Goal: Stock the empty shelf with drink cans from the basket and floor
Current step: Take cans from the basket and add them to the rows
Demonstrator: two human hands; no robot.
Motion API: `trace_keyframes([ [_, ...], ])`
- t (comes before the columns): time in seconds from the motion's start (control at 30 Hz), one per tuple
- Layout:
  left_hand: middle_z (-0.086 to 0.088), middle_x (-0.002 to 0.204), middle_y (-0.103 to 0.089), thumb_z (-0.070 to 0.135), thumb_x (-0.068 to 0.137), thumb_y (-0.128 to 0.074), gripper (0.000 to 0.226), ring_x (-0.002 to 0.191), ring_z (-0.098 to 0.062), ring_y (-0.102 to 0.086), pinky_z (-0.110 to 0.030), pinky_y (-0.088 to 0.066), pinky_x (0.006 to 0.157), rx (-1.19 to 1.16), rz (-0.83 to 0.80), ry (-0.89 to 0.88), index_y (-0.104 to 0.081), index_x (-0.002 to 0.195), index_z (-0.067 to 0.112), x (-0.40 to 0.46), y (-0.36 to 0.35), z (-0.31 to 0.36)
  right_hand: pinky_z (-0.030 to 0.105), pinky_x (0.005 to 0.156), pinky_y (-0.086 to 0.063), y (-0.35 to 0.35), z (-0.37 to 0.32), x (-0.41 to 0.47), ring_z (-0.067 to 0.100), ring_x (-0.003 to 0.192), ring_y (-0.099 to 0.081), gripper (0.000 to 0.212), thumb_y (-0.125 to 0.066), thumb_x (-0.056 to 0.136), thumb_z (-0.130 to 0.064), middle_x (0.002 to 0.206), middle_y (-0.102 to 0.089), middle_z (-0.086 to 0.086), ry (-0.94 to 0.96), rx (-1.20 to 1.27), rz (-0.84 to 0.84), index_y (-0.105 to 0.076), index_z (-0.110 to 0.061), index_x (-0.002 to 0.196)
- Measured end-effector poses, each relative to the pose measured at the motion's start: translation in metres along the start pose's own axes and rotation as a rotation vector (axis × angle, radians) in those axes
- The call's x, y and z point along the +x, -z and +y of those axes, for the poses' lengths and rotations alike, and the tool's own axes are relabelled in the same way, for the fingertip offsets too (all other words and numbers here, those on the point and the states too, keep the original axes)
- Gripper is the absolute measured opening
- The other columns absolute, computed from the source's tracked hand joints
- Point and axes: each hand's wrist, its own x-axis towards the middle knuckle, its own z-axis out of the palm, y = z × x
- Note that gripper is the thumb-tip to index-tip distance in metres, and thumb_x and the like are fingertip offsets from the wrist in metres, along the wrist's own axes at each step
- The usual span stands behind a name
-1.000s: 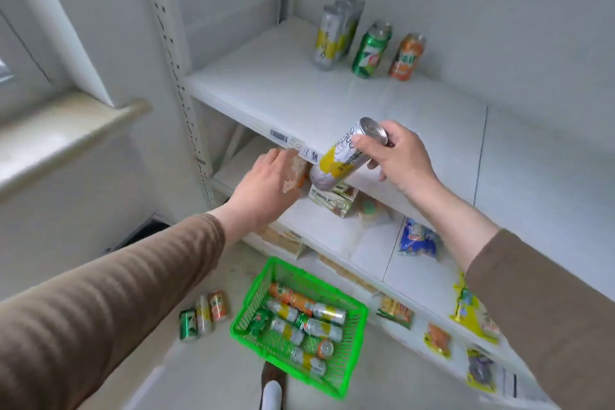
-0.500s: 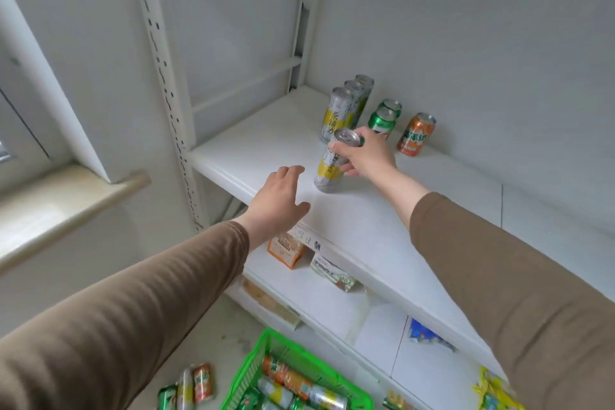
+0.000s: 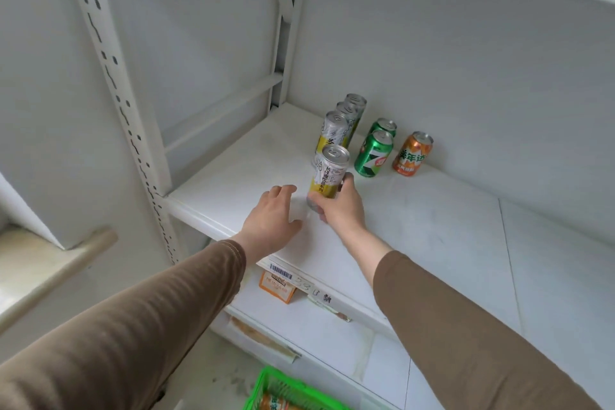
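My right hand [image 3: 342, 210] grips the lower part of a tall silver-and-yellow can [image 3: 327, 175], which stands upright on the white shelf [image 3: 432, 230] at the front of a row of three like cans [image 3: 336, 133]. My left hand [image 3: 271, 220] lies flat on the shelf just left of that can, fingers spread. Two green cans [image 3: 374, 153] and an orange can [image 3: 412, 153] stand to the right of the row, near the back wall. Only a corner of the green basket [image 3: 266, 389] shows at the bottom edge, with an orange can inside.
A perforated white upright [image 3: 116, 93] frames the shelf on the left. A lower shelf [image 3: 316, 326] holds an orange box [image 3: 278, 288] and flat packets. A beige window sill [image 3: 50, 263] juts out at the far left. The shelf's right half is bare white board.
My right hand has slid down from the can's top to its base, the can now standing in line with the row. The left hand moved further onto the shelf. The view tilted upward.
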Motion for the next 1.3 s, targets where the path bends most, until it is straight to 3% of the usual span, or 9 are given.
trace_keyframes([
  [0.2,-0.008,0.145,-0.039,0.028,0.087,-0.064,0.07,0.134,-0.027,-0.035,-0.04,-0.038,0.106,0.016,-0.032,-0.022,-0.031,0.147,0.015,0.033,0.005,-0.012,0.042,0.075,-0.058,-0.027,0.003,0.016,0.028,0.082,-0.07,0.044,-0.083,0.073,-0.03,0.094,-0.071,0.001,-0.013,-0.057,0.089,-0.049,-0.021,0.099],
  [0.4,-0.008,0.142,-0.04,0.027,0.087,-0.064,0.069,0.132,-0.027,-0.036,-0.039,-0.039,0.103,0.034,-0.044,-0.042,-0.032,0.146,0.015,0.058,0.008,-0.023,0.03,0.07,-0.046,-0.04,-0.01,0.036,0.023,0.081,-0.063,0.04,-0.083,0.078,-0.031,0.089,-0.065,-0.004,-0.038,-0.032,0.117,-0.054,-0.016,0.102],
  [0.57,-0.009,0.139,-0.042,0.025,0.085,-0.064,0.068,0.128,-0.028,-0.039,-0.04,-0.04,0.103,0.019,-0.064,-0.075,-0.034,0.145,0.014,0.066,0.007,-0.028,0.045,0.077,-0.058,-0.052,-0.01,0.047,0.029,0.081,-0.07,0.04,-0.082,0.076,-0.034,0.089,-0.07,0.0,-0.074,-0.016,0.15,-0.054,-0.02,0.099],
  [0.63,-0.009,0.14,-0.042,0.025,0.086,-0.064,0.068,0.129,-0.028,-0.038,-0.04,-0.039,0.104,0.012,-0.068,-0.082,-0.033,0.145,0.014,0.068,0.007,-0.029,0.045,0.079,-0.058,-0.053,-0.012,0.049,0.029,0.084,-0.07,0.04,-0.082,0.077,-0.033,0.093,-0.072,0.002,-0.089,-0.02,0.158,-0.054,-0.018,0.102],
  [0.77,-0.009,0.142,-0.041,0.025,0.086,-0.065,0.07,0.131,-0.028,-0.037,-0.038,-0.037,0.106,0.016,-0.073,-0.097,-0.032,0.146,0.014,0.07,0.008,-0.03,0.029,0.076,-0.046,-0.05,-0.016,0.048,0.027,0.094,-0.067,0.042,-0.08,0.083,-0.029,0.109,-0.071,0.006,-0.102,-0.045,0.149,-0.056,-0.012,0.113],
  [0.93,-0.01,0.143,-0.04,0.026,0.086,-0.066,0.071,0.132,-0.028,-0.036,-0.039,-0.036,0.107,0.028,-0.071,-0.085,-0.032,0.147,0.014,0.065,0.01,-0.032,0.034,0.088,-0.051,-0.044,-0.017,0.046,0.03,0.112,-0.065,0.057,-0.08,0.083,-0.03,0.126,-0.067,0.007,-0.113,-0.064,0.127,-0.051,-0.012,0.129],
  [1.1,-0.011,0.142,-0.042,0.027,0.086,-0.066,0.071,0.13,-0.03,-0.038,-0.041,-0.037,0.106,0.054,-0.046,-0.061,-0.032,0.146,0.013,0.045,0.007,-0.033,0.041,0.102,-0.048,-0.037,-0.004,0.021,0.028,0.125,-0.057,0.083,-0.079,0.085,-0.032,0.146,-0.051,0.009,-0.093,-0.058,0.096,-0.032,-0.013,0.152],
  [1.3,-0.008,0.146,-0.038,0.03,0.083,-0.066,0.072,0.131,-0.031,-0.037,-0.044,-0.037,0.104,0.136,0.084,-0.045,-0.035,0.146,0.016,-0.009,-0.005,-0.021,0.038,0.109,-0.036,-0.012,0.016,-0.052,0.029,0.135,-0.039,0.074,-0.072,0.089,-0.036,0.151,-0.045,0.007,0.2,-0.281,0.045,-0.038,-0.014,0.151],
])
